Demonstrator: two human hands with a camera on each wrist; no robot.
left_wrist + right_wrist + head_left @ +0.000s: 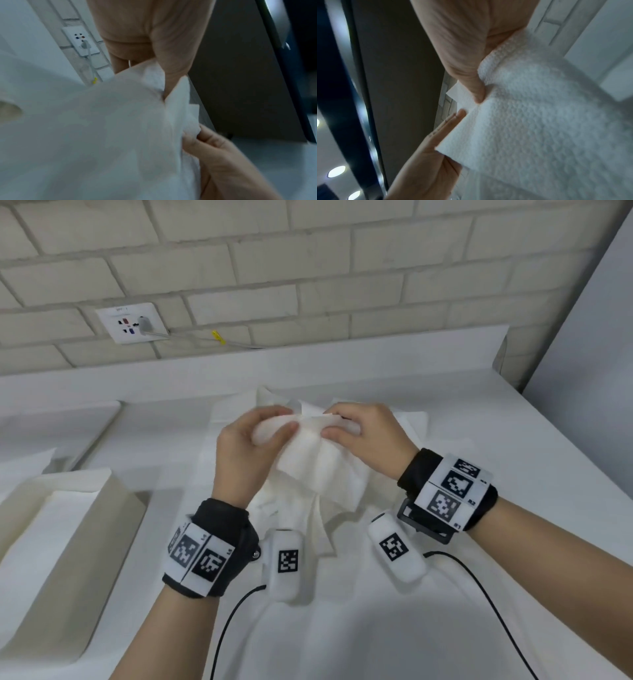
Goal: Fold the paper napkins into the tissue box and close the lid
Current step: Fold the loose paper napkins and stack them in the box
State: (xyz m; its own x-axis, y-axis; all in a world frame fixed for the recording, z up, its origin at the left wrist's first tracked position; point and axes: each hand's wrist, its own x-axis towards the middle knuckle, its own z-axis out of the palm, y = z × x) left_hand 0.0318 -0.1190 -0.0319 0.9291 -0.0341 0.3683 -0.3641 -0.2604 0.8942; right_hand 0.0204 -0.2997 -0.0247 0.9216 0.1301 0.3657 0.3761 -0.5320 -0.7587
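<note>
Napkin [310, 453], white and dimple-embossed, hangs creased between both pinching hands.

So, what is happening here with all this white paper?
A person is folding a paper napkin in the air above the counter, pinching its top edge with the left hand and the right hand. More napkins lie loose underneath. The tissue box sits open at the left.

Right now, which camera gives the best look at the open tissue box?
The head view. The tissue box sits open at the left of the counter, whole side and inside visible. The left wrist view shows mostly the napkin; I can't make out the box there. The right wrist view doesn't show it.
</note>
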